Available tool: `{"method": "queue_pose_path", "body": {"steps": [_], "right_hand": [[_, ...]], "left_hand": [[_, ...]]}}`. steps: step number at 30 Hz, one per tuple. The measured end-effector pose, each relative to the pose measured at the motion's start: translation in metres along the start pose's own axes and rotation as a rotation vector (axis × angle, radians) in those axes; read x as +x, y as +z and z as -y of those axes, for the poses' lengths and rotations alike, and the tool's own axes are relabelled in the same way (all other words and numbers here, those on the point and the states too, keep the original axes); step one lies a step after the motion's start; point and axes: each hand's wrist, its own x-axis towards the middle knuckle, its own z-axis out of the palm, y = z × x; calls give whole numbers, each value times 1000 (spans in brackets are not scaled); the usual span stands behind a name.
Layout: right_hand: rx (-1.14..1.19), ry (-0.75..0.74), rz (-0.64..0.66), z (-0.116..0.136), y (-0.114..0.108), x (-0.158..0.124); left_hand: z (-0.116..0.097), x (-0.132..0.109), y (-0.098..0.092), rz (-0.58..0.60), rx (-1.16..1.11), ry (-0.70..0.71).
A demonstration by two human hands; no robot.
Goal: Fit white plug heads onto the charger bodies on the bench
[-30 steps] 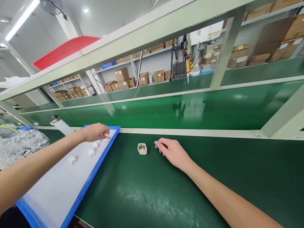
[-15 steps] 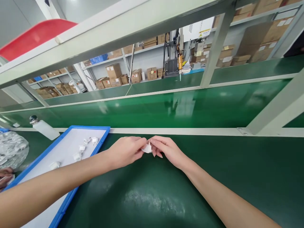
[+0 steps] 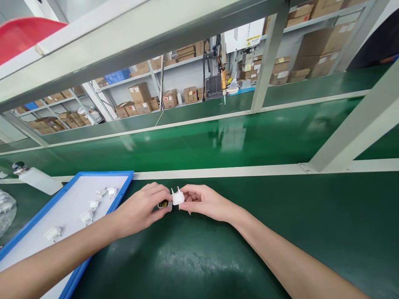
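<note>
In the head view, take the white plug piece (image 3: 178, 198) as the centre of your dial. Your right hand (image 3: 207, 203), near three o'clock, is pinching its side between thumb and fingers, and its two pins (image 3: 178, 189) are pointing towards twelve. Your left hand (image 3: 143, 211), near nine, is pinching the white housing (image 3: 170, 206), which is sitting close by at about eight; whether the two pieces are touching, you cannot tell. A yellow part (image 3: 163, 204) is showing inside the housing's opening.

You are probably handling both best while you are gripping only their outer sides, leaving the opening and the pins free of fingertips. Pressing lightly is likely sparing small pieces from slipping. Out between eight and nine, the blue-rimmed tray (image 3: 71, 199) is holding more plug pieces (image 3: 86, 216), so you are wisely minding your left forearm, which is crossing over it.
</note>
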Motion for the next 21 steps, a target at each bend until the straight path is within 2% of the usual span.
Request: {"method": "queue_pose_path", "body": {"steps": [2,6,9,12,14,16,19,21], "right_hand": [[5,19,-10,-1,0,-1],[48,48,-63,-2,2,-2],[156,38,-157,-3,0,0],[306,-15,-362,1,-9,5],[358,-51,-506,10,-19,3],[342,-60,-595,23,-29,-8],[251,2,-607,43,-40,-43],[194,63,-588,52,-45,-72]], "left_hand": [[8,-5,-2,41,-2,-35],[20,-8,-2,151,-84,-198],[15,3,5,180,-177,-280],[-7,31,21,127,-151,-342],[-29,56,34,83,-116,-370],[-54,81,45,51,-94,-371],[-88,109,57,47,-111,-319],[-103,119,63,44,-133,-278]]}}
